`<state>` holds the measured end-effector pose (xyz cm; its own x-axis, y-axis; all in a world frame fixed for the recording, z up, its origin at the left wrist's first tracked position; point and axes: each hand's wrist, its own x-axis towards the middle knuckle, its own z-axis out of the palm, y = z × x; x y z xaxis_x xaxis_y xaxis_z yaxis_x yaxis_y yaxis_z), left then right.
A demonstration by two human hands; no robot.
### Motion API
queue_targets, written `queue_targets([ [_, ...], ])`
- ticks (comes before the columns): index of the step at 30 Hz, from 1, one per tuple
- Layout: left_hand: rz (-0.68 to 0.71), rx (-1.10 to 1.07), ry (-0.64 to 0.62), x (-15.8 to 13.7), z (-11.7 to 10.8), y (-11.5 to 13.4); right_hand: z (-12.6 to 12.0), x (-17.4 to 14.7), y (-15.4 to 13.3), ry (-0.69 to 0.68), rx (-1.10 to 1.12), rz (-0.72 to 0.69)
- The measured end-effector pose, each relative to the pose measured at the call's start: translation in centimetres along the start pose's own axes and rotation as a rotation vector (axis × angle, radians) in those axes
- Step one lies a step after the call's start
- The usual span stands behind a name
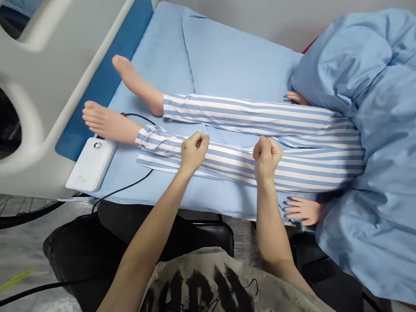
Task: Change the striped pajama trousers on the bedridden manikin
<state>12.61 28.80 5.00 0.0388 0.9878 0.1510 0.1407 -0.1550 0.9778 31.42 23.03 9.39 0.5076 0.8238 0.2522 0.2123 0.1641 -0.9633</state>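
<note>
One shirt (pixel 218 302) is covering us; we're clenching left hand (pixel 195 149) and right hand (pixel 267 156) over one pair of trousers (pixel 231 158).

The left forearm (pixel 161 209) points toward 1 o'clock, its wrist (pixel 188 167) nearly in line with it, and the left hand (pixel 194 148) sits just off the view's centre toward 10 o'clock, its fingers (pixel 204 141) curled into a fist. The right forearm (pixel 273 219) leans toward 11 o'clock; the right hand (pixel 267 155), at 3 o'clock from centre, makes a similar fist. The 2 hands are apart and nearly level, both forearms bare.
</note>
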Motion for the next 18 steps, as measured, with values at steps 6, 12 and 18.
queue_targets([
  [6,-0.015,-0.123,0.045,-0.2,1.2,2.9,0.0,-0.7,3.2,-0.020,-0.082,0.052],
  [12,0.134,0.026,-0.226,-2.3,6.1,4.1,-2.9,0.9,1.3,0.007,-0.014,0.038],
  [18,0.043,0.021,-0.296,-2.2,6.7,2.3,-9.5,2.3,2.8,0.162,-0.063,0.028],
])
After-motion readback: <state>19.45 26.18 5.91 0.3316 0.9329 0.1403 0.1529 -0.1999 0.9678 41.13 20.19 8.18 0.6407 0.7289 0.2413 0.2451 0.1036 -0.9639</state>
